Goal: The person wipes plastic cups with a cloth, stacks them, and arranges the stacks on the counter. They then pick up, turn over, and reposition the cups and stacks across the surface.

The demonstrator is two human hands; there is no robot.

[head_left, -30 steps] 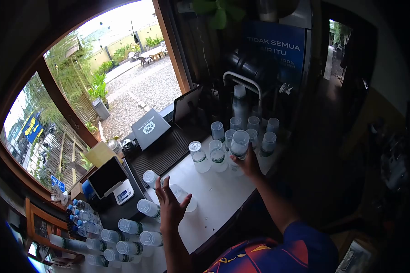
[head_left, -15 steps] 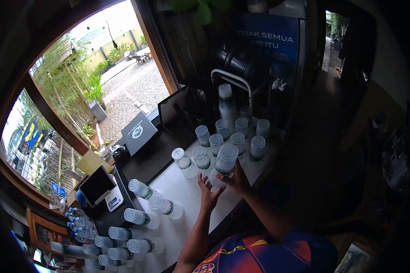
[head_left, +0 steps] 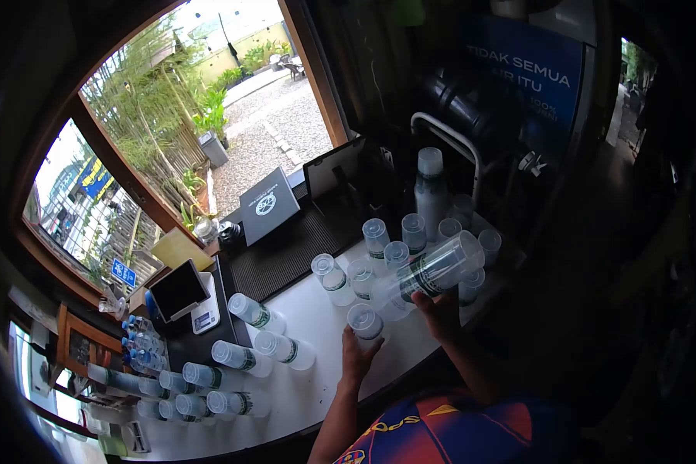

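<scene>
Holding an upside-down clear cup (head_left: 366, 319), your left grip (head_left: 359, 357) wraps its sides over the white counter (head_left: 305, 402). Your right grip (head_left: 440, 313) is clamped on a tilted cup (head_left: 450, 263) beside it. More inverted cups (head_left: 375, 236) stand on the counter beyond both grips, and a second group (head_left: 233, 354) spreads left of your left grip. Farther out from that grip lie a black ribbed mat (head_left: 286, 259) and a tablet (head_left: 176, 292); past them, a wooden window frame (head_left: 124, 174) opens onto a gravel yard (head_left: 243, 170). Beyond your right grip, a blue sign (head_left: 530, 66) marks the dim room.
</scene>
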